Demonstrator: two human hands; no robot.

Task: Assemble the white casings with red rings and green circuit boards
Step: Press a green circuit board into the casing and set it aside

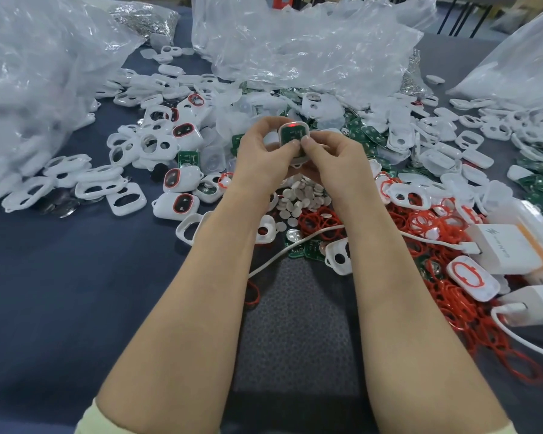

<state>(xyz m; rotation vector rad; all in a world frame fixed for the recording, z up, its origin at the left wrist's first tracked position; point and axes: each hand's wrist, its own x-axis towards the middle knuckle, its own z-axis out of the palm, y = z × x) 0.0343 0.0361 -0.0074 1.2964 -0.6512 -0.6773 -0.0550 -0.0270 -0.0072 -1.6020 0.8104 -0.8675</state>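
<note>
As both thumbs [306,141] press its green board [290,133], likely seating it: one white casing [299,159], clamped by left hand [260,147], right hand [332,158].

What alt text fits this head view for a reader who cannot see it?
The left hand and right hand pinch a white casing with a green circuit board seated in it, over a blue table littered with loose casings, red rings and plastic bags.

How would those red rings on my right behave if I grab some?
Probably floppy: the red rings lie bent and looped, not round. They look thin, so likely very light. Tangled in a heap, several would probably lift together.
</note>
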